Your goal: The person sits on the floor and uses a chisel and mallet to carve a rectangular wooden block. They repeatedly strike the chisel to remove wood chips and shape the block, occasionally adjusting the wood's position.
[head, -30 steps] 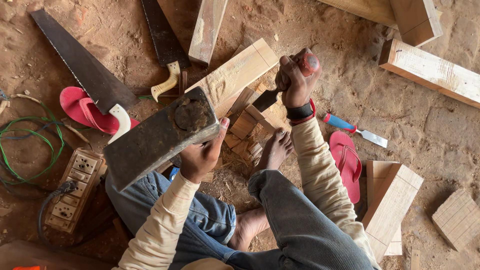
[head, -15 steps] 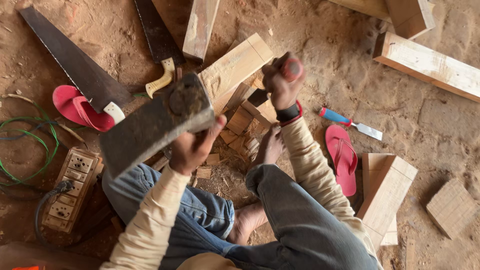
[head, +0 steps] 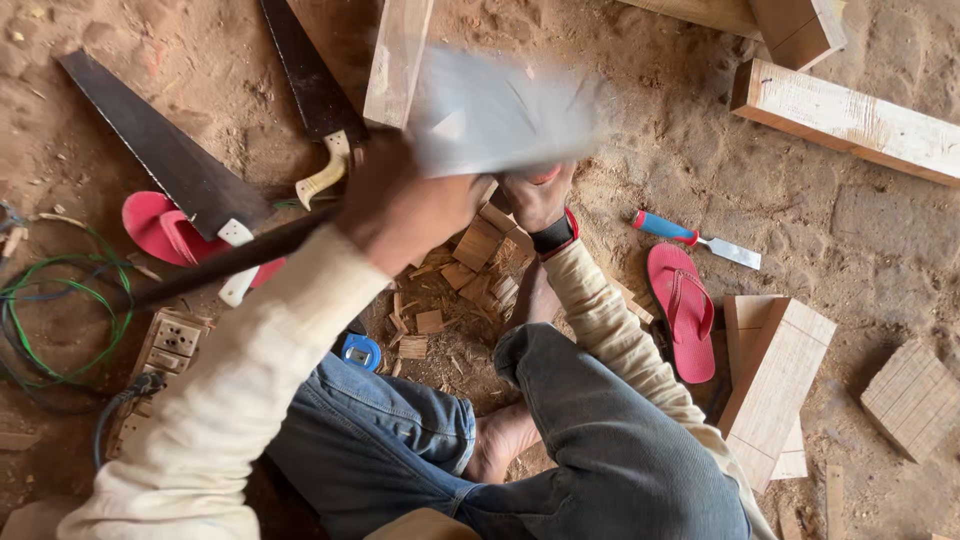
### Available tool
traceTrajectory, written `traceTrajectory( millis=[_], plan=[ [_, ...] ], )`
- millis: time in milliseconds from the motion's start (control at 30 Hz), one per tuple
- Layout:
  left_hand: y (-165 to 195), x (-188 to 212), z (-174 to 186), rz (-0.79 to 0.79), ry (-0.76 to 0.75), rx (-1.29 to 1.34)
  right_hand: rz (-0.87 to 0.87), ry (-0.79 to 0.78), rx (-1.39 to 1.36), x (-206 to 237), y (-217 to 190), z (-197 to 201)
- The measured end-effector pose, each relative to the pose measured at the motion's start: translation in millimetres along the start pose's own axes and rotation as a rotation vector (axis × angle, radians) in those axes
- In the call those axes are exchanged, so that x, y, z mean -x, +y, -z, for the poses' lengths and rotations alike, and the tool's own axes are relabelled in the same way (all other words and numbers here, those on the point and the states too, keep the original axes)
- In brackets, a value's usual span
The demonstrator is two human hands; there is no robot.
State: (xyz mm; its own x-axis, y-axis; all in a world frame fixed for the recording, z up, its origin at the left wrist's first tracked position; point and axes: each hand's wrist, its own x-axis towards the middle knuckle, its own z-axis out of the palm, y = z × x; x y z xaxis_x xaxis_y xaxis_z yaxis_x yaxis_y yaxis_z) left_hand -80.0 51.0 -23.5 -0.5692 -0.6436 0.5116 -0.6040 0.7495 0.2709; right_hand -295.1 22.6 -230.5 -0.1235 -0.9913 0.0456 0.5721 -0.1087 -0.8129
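Mallet (head: 500, 115) has swung up-right, handle trailing down-left from left hand (head: 400, 205)

A heavy wooden block (head: 500, 115), grey and blurred by motion, sits high in the middle of the scene, tilted, its dark handle (head: 230, 262) running down to the left. Just below it on the right, a chisel (head: 535, 180) stands over a pale timber piece (head: 480, 240), mostly hidden. Pale wood chips (head: 430, 320) lie scattered on the sandy floor just near of it.
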Motion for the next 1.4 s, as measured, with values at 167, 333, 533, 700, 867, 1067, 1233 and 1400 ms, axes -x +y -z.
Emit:
traceTrajectory(
  millis=[167, 333, 533, 700, 867, 1067, 1233, 1400],
  plan=[
    [11.4, -3.7, 10.6, 0.237, -0.288, 0.215, 0.571, -0.235, 0.497, 4.1, 3.0, -0.2],
    [18.8, -26.9, 55.9, 0.062, 0.028, 0.733, 0.463, -0.035, 0.823, 1.1, 6.1, 0.1],
    [0.3, -9.4, -7.7, 0.019, -0.116, -0.335, 0.297, -0.124, 0.540, 5.7, 2.0, -4.3],
    [7.7, 19.0, -33.3, -0.012, 0.175, 0.297, 0.519, -0.171, 0.453, 4.3, 2.3, -9.3],
    [16.8, -20.8, 33.3, 0.211, -0.086, 0.592, 0.168, -0.169, 0.452, -0.3, 0.5, -3.8],
    [22.5, -23.8, 17.8, 0.158, -0.074, 0.128, 0.245, -0.111, 0.578, 2.2, 2.8, -4.3],
    [9.1, 21.5, -35.9, 0.103, 0.154, 0.216, 0.404, -0.264, 0.680, 7.7, -0.9, -3.9],
    [3.7, 7.4, 4.9, -0.037, 0.179, 0.467, 0.220, -0.082, 0.386, 8.6, 6.7, -1.5]
  ],
)
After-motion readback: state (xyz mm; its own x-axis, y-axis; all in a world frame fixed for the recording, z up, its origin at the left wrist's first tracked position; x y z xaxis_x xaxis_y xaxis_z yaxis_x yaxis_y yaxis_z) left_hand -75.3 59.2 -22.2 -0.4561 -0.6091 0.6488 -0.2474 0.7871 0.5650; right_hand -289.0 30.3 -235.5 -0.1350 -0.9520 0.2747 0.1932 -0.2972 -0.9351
